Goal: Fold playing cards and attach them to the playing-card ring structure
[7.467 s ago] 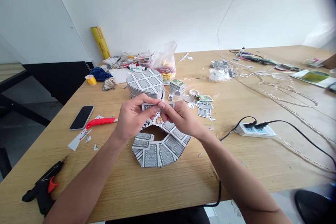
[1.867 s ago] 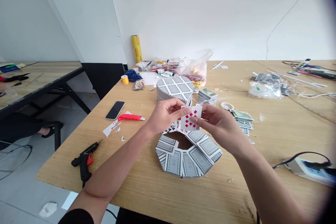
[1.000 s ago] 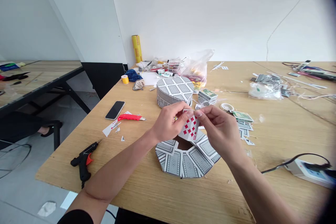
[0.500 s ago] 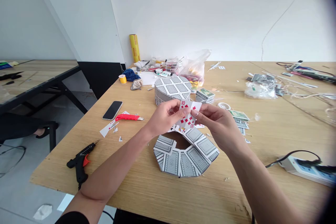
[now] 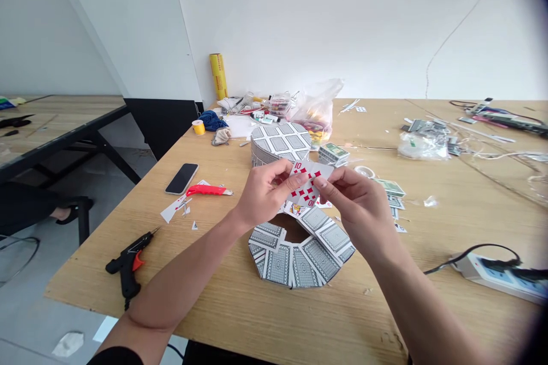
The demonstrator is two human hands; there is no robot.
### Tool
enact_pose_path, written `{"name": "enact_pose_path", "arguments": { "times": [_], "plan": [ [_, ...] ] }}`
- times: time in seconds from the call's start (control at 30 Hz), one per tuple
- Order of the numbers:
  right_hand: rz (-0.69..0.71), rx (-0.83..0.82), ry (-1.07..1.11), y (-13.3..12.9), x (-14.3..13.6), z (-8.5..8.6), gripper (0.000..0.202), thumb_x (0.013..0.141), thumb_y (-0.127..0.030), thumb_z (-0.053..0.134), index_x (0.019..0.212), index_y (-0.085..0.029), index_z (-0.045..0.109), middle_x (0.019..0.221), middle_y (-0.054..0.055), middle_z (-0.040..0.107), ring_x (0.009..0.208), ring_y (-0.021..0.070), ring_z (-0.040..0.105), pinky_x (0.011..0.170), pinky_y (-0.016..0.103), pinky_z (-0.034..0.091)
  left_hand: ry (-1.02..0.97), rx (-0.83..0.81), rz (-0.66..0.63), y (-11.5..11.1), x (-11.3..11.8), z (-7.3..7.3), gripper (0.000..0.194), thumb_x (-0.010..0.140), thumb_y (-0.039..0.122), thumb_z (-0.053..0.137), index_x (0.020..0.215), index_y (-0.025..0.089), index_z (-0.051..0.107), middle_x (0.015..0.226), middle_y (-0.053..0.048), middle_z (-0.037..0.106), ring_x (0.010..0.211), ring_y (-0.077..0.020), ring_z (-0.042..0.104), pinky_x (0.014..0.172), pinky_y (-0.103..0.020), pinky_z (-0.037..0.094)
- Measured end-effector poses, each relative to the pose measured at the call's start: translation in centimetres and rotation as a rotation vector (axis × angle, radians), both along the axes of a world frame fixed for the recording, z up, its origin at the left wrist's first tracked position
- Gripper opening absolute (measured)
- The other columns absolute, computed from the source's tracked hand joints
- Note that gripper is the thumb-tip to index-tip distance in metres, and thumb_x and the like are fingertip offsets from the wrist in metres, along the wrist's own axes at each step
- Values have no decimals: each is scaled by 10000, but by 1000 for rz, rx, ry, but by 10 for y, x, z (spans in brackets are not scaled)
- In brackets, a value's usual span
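Note:
Between them, my left hand (image 5: 268,191) and my right hand (image 5: 353,194) pinch a playing card (image 5: 305,189), the ten of diamonds, with its face towards me. A crease or bend seems to run down its middle. Below the hands lies a ring built of playing cards (image 5: 280,265), mostly backs up, around an open centre; its far side is partly hidden by my hands. Just behind my hands stands a round drum-like box covered in cards (image 5: 280,142). A stack of cards (image 5: 333,154) sits to its right.
On the left lie a black glue gun (image 5: 129,259), a red utility knife (image 5: 209,190), a phone (image 5: 182,178) and card scraps. To the right are a tape roll (image 5: 365,172), loose cards (image 5: 391,188) and a power strip (image 5: 500,274). A plastic bag (image 5: 319,108) stands at the back.
Both hands still hold the ten of diamonds, which has tilted slightly, its right edge a little further out. The whole view has shifted slightly; the ring lies as before.

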State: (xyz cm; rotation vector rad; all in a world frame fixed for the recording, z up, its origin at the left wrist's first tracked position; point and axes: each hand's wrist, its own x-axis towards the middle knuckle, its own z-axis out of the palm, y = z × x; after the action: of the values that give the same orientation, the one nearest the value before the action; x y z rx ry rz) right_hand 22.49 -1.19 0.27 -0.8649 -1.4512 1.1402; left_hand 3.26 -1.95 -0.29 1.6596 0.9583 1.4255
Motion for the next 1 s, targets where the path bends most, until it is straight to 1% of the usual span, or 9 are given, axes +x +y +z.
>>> {"name": "enact_pose_path", "arguments": {
  "times": [0.23, 0.43, 0.53, 0.63, 0.7, 0.77, 0.83, 0.9, 1.0],
  "plan": [
    [-50, 76, 11, -7, 0, 3, 340, 892, -463, 880, 771, -207, 692, 657, -7, 620, 599, 106, 514, 533, 246, 391, -70, 80, 25, -7, 7, 3, 370, 1016, 448, 745, 781, 196, 610, 688, 27, 551, 623, -102, 470, 575, -261, 398],
    [-94, 157, 31, -25, -4, 6, 246, 929, -378, 856, 815, -223, 703, 711, -13, 630, 631, 110, 545, 561, 259, 419, -112, 138, 62, -22, 18, 4, 272, 1033, 378, 747, 842, 201, 668, 731, 15, 634, 661, -101, 545, 623, -253, 465],
    [-175, 189, 130, -19, 6, 12, 227, 931, -338, 856, 814, -233, 692, 762, 4, 676, 627, 116, 545, 563, 279, 421, -242, 134, 151, -13, 2, 11, 252, 1009, 405, 772, 870, 208, 698, 778, 0, 655, 680, -110, 584, 611, -243, 500],
    [-450, 249, 316, 2, 28, 21, 294, 868, -310, 900, 755, -234, 640, 782, 24, 671, 567, 106, 474, 502, 297, 326, -489, 226, 396, 10, -30, 22, 260, 950, 417, 825, 870, 222, 674, 739, 26, 579, 601, -94, 527, 526, -216, 470],
    [-498, 215, 334, 18, 40, 24, 301, 813, -323, 922, 742, -216, 649, 765, 40, 650, 561, 109, 482, 485, 305, 299, -515, 192, 446, 25, -48, 25, 305, 928, 406, 835, 802, 212, 635, 695, 34, 528, 566, -90, 494, 495, -215, 455],
    [-453, 137, 316, 28, 45, 23, 331, 779, -353, 929, 741, -215, 631, 760, 32, 649, 571, 115, 522, 478, 296, 345, -499, 87, 375, 33, -55, 24, 329, 930, 409, 823, 778, 207, 614, 698, 29, 533, 564, -94, 515, 488, -219, 460],
    [-352, 85, 214, 33, 44, 16, 316, 824, -398, 890, 798, -226, 626, 804, 35, 699, 631, 140, 608, 531, 295, 466, -394, -40, 262, 34, -53, 20, 321, 944, 431, 802, 802, 198, 632, 730, 6, 601, 600, -110, 594, 504, -224, 489],
    [-253, 78, 51, 35, 41, 6, 264, 906, -422, 808, 879, -239, 621, 849, 40, 746, 705, 173, 683, 631, 327, 570, -220, -157, 126, 30, -48, 15, 303, 971, 452, 764, 865, 190, 655, 789, -26, 683, 657, -137, 676, 544, -237, 531],
    [-170, 102, -252, 35, 39, -7, 171, 982, -400, 683, 1035, -244, 636, 883, 48, 781, 768, 214, 735, 720, 382, 601, 84, -296, -72, 26, -43, 10, 279, 1010, 453, 703, 936, 189, 651, 826, -37, 730, 682, -154, 714, 595, -262, 561]
  ]
}}
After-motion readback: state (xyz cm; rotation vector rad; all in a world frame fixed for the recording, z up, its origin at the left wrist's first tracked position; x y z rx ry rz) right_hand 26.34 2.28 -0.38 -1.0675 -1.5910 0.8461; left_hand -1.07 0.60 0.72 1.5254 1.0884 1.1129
